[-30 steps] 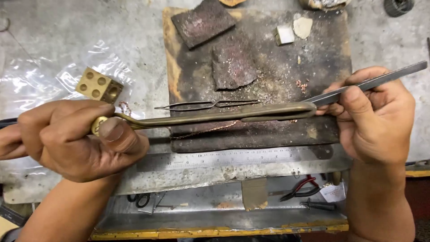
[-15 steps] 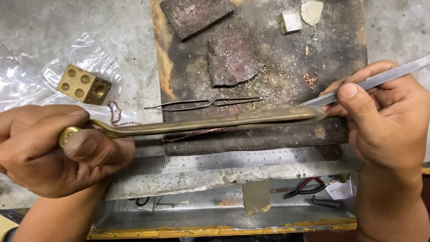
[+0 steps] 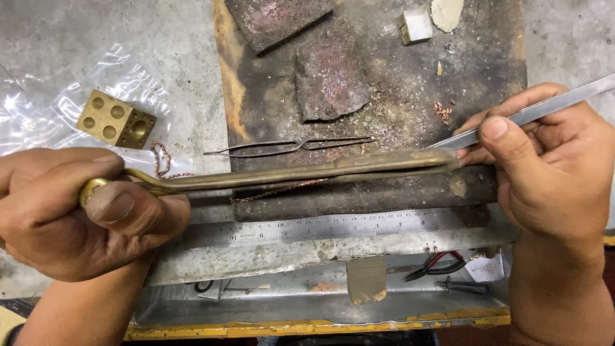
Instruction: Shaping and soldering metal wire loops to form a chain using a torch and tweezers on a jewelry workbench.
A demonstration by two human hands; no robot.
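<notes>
Two hands busy. Left hand (image 3: 83, 214) clamped on the brass torch (image 3: 288, 174), lying 9 to 3 across the charred board (image 3: 384, 96). Right hand (image 3: 544, 160) pinches steel tweezers (image 3: 525, 115) at its tip. No flame visible; copper chain (image 3: 269, 191) underneath looks untouched.

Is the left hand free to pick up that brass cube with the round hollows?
Probably not as it stands. The left hand is closed around the end of the long brass tool, so its fingers are taken. The brass cube lies close above it on clear plastic, with nothing between them.
</notes>
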